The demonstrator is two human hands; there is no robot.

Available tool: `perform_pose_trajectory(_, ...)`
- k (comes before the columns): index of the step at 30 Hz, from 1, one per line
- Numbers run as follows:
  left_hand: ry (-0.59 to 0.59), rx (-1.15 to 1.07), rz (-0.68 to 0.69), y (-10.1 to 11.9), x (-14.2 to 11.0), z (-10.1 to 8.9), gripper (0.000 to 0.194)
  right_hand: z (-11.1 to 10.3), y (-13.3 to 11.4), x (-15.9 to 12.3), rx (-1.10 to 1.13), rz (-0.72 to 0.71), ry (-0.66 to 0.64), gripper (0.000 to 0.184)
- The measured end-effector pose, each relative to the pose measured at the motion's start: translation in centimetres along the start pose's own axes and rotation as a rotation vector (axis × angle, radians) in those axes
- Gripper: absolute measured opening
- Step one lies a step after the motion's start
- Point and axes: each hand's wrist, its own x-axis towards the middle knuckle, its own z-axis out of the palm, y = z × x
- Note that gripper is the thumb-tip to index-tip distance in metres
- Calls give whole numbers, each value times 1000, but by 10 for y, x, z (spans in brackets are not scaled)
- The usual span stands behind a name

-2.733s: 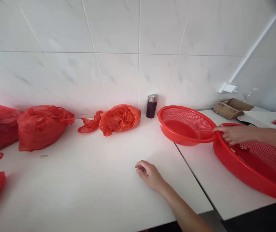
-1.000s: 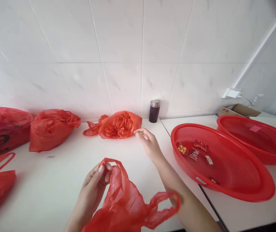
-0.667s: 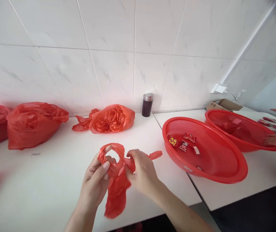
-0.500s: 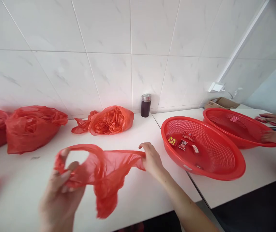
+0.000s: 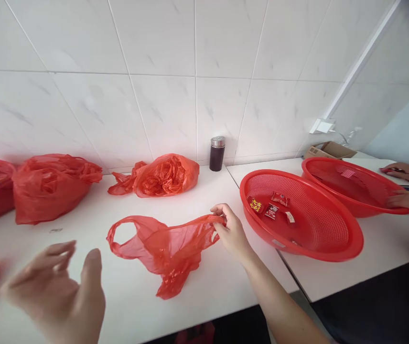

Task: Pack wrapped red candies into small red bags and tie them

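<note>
- left hand point(image 5: 59, 296): kinda blurry, lower left, fingers apart
- right hand point(image 5: 231, 232): fingers clamped on the thin red bag point(image 5: 166, 241), just below mid-frame
- red basket point(image 5: 322, 217) sits right, small packets point(image 5: 271, 211) inside

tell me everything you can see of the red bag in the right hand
The red bag looks like thin, translucent plastic, creased and limp, spread sideways over the white table, contact unclear. One handle loop gapes at its left end; the right hand pinches its right end. The left hand is apart.
</note>
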Motion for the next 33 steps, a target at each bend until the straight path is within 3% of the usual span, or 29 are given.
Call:
perform_pose_trajectory(1,-42,81,156,6,-3,2,18,2,-4,-2,47,0,-17,22)
perform_pose_trajectory(2,-158,169,309,9,-7,6,14,5,-10,-3,106,-4,-42,23)
perform_pose_trajectory(4,-492,392,560,3,-14,21,2,10,-23,-8,259,1,-110,24)
perform_pose_trajectory(6,-794,597,587,-20,-16,37,11,12,-36,-14,427,33,-179,24)
perform_pose_trajectory(8,-945,769,449,-51,-11,49,19,5,-46,-21,553,87,-248,25)
perform_pose_trajectory(11,-883,923,273,-88,5,50,23,-17,-49,-28,635,152,-305,23)
perform_pose_trajectory(14,-813,942,193,-99,20,40,24,-40,-40,-27,476,106,-211,10)
perform_pose_trajectory(17,-839,872,155,-91,23,34,23,-50,-36,-24,48,-92,27,15)
perform_pose_trajectory(19,-869,759,117,-80,19,34,24,-45,-43,-26,-177,-285,194,20)
perform_pose_trajectory(20,-888,686,95,-74,15,36,24,-40,-48,-28,-224,-373,204,23)
perform_pose_trajectory(21,-911,608,74,-67,11,39,23,-33,-52,-31,-234,-437,138,27)
perform_pose_trajectory(23,-957,470,35,-55,3,43,21,-17,-56,-34,-225,-472,-136,32)
perform_pose_trajectory(25,-1013,365,-30,-46,0,44,20,-4,-47,-30,-306,-362,-372,32)
perform_pose_trajectory(29,-1091,292,-136,-49,13,25,36,-8,-5,-11,-532,-98,-444,30)
perform_pose_trajectory(33,-1070,416,-117,-62,28,6,52,-28,13,-7,-529,-59,-487,39)
